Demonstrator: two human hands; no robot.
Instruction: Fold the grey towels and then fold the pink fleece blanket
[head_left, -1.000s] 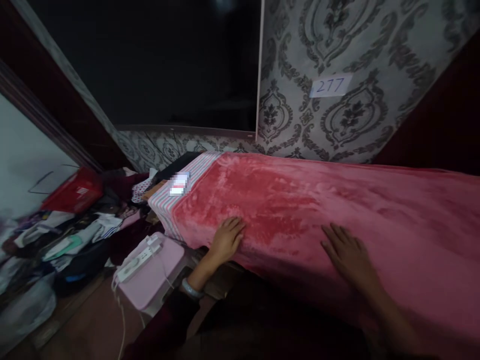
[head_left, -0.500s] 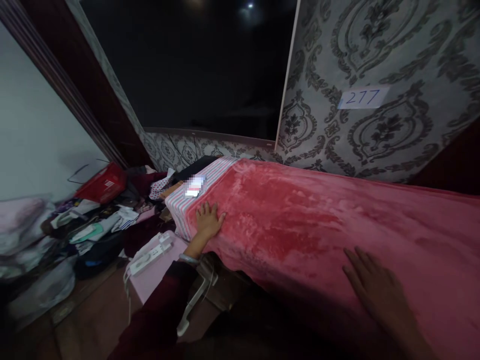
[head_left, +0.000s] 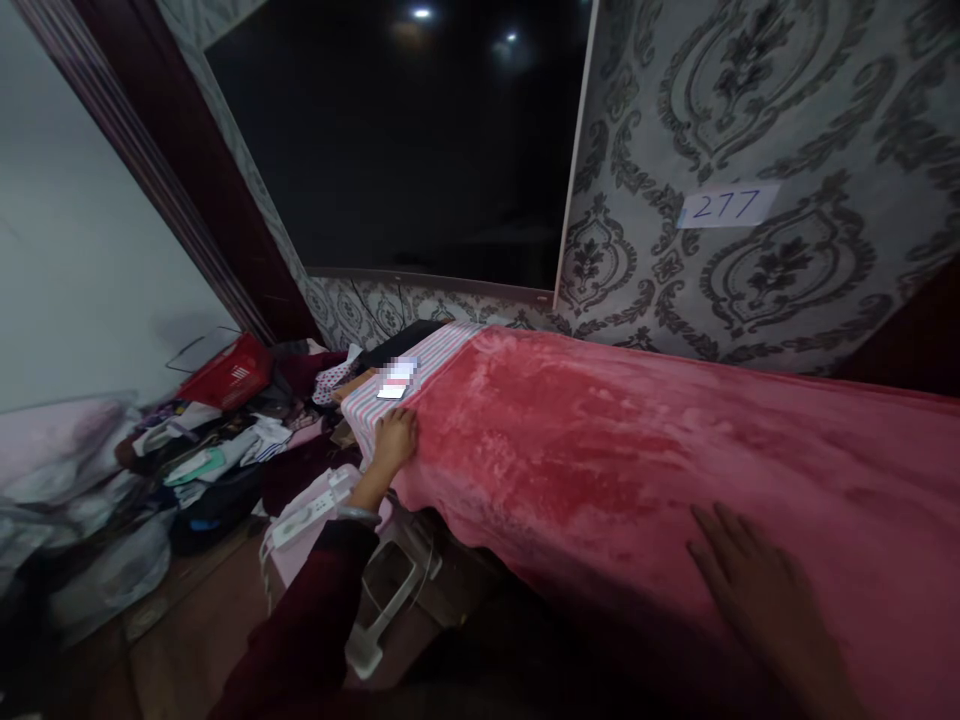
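Note:
A red plush blanket lies over a long raised surface, with striped cloth showing at its left end. My left hand is at the blanket's left edge, beside the striped cloth; its fingers are curled together on the fabric, their tips hidden. A lit phone, partly blurred out, rests on the striped cloth just beyond that hand. On the right, my right hand lies flat on the blanket, its fingers stretched out and holding nothing.
A large dark television hangs above the blanket. At left are a red basket and heaped clothes. A white power strip sits on a pink surface close to my left forearm. A paper numbered 277 is on the wall.
My left hand has moved left to the blanket's edge, and its spread fingers have curled in. My right hand stays in place. The view has shifted slightly.

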